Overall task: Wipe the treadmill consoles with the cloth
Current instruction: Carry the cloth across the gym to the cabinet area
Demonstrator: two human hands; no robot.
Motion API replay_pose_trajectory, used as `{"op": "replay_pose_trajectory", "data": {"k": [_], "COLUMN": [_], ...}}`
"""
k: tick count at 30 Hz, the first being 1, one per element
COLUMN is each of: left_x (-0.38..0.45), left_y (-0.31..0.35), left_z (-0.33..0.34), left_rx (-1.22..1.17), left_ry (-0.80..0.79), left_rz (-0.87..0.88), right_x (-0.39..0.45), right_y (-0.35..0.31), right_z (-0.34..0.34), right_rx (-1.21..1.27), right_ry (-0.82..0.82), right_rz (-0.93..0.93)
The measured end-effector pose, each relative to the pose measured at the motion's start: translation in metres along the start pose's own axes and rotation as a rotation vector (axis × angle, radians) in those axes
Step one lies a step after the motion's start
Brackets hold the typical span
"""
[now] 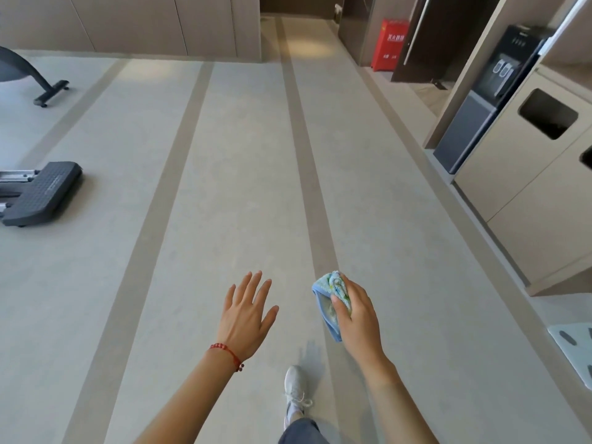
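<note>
Cloth (pixel 330 299): our right hand (pixel 357 310) hides part of it.
Red cabinet (pixel 389 44): lettering too small to read.
Stepper (pixel 38 190): cut off left.

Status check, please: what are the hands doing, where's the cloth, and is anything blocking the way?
Left hand open, empty. Right hand grips the blue cloth. No treadmill console in view. Floor ahead open; gym machine far left.

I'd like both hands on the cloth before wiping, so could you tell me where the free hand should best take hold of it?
Probably the blue hem hanging below the right hand. The left hand is open beside it and could come in from the left, pinching that loose edge; the upper cloth is bunched inside the fingers, leaving little to grip.
</note>
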State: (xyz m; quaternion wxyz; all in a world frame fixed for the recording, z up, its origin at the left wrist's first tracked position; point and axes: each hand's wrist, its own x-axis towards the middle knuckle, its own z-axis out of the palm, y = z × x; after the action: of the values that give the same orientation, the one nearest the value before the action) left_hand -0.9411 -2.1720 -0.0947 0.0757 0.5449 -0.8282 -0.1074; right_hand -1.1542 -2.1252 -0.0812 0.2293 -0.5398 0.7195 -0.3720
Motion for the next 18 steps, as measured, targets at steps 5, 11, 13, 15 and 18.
{"op": "replay_pose_trajectory", "data": {"k": [5,11,13,15,18], "left_x": [0.113,0.235,0.280,0.329,0.403], "left_y": [-0.009,-0.031,-0.042,-0.054,-0.075], "left_z": [-0.013,-0.025,-0.025,-0.025,-0.025], "left_rx": [0.005,-0.002,-0.012,-0.014,-0.012], "left_ry": [0.011,0.013,0.008,0.003,-0.020], "left_rz": [-0.007,0.006,0.020,0.040,0.071], "right_x": [0.120,0.236,0.274,0.315,0.381], "right_y": [-0.004,-0.004,-0.001,0.001,0.002], "right_z": [0.000,0.010,0.019,0.030,0.047], "right_rx": [0.008,-0.006,-0.007,-0.003,-0.009], "right_ry": [-0.019,-0.009,0.000,0.023,0.056], "right_rz": [-0.012,0.006,0.014,0.046,0.069]}}
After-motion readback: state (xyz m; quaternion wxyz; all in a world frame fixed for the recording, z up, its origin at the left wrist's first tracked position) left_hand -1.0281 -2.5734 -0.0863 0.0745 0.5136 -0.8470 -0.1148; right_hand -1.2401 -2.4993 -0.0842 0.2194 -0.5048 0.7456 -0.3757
